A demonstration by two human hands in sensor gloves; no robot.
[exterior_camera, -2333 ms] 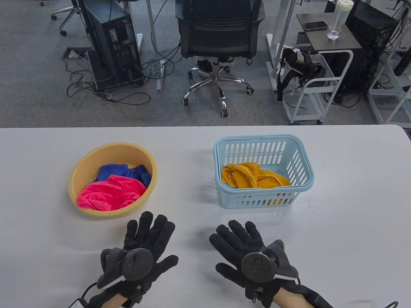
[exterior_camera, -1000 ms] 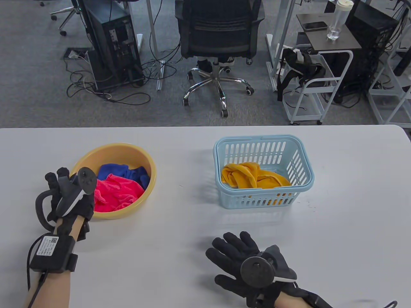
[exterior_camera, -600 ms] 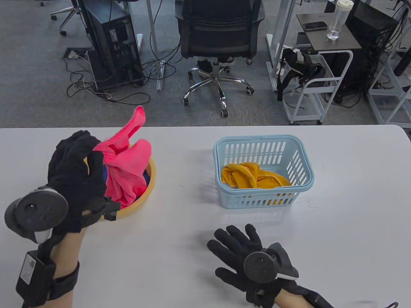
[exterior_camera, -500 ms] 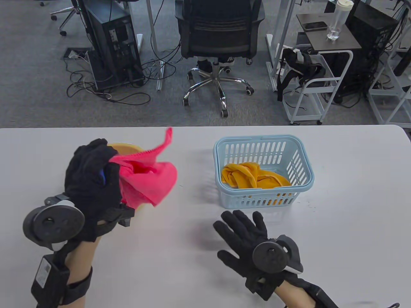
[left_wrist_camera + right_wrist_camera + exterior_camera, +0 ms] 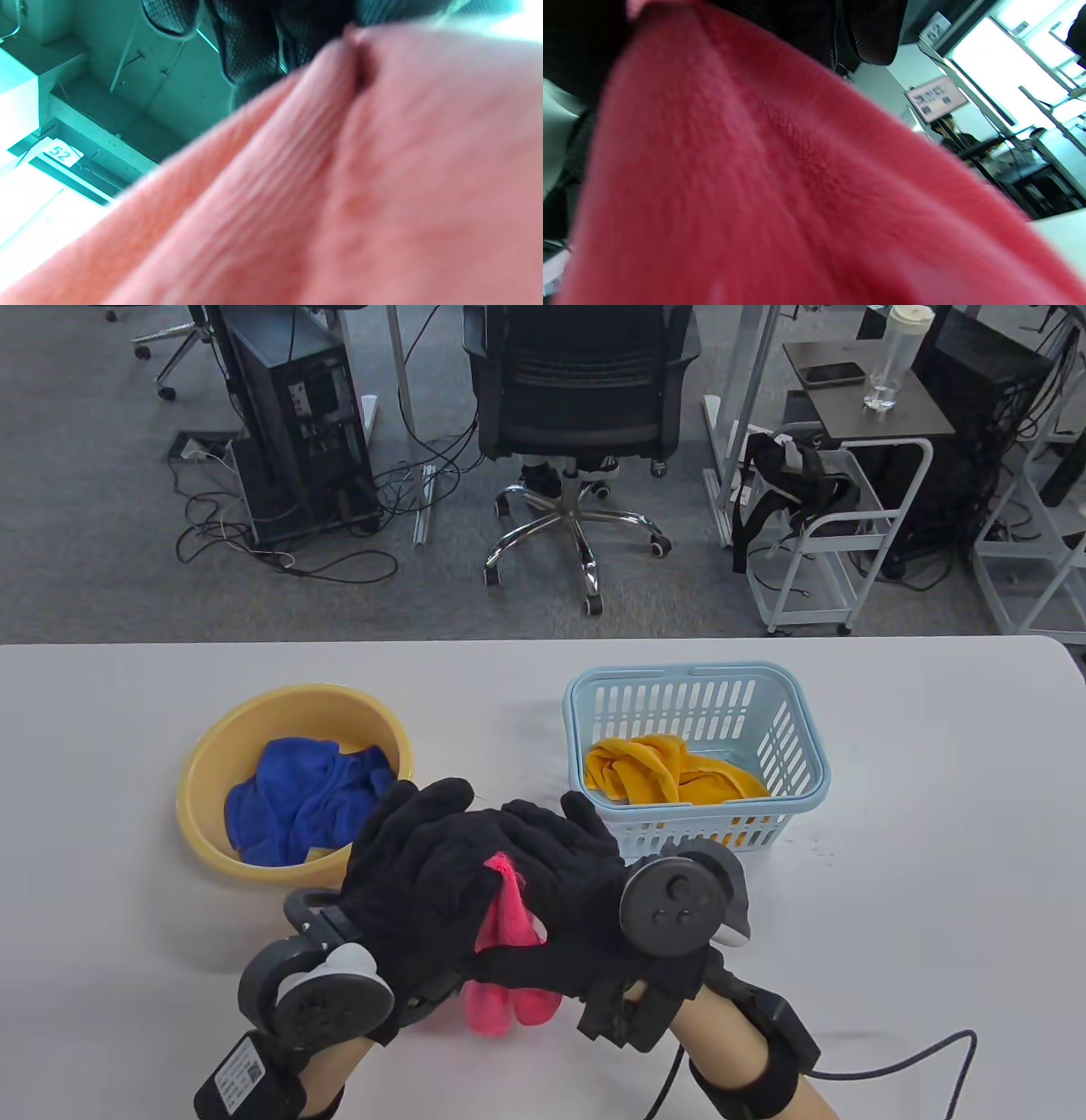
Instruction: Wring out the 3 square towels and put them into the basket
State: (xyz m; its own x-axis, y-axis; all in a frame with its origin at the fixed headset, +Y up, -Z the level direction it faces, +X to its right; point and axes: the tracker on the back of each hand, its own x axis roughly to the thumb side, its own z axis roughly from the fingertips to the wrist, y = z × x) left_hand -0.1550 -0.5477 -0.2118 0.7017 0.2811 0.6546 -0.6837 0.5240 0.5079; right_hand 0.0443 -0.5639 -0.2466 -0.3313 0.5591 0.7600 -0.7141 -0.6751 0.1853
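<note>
Both hands, left and right, curl tight round the pink towel, above the table near its front edge. Towel bunched, ends hanging down; long axis probably vertical, mostly hidden. Bowl holds the blue towel; basket holds the yellow towel.

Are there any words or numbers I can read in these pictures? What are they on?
"52": on a small white tag stuck to a ceiling beam, left wrist view.
A similar tag in the right wrist view: seems to end in "2", too blurred to be sure.
Wall poster, right wrist view: too blurred to read.
White label with a QR code on the left wrist pack: print too small to read.
</note>
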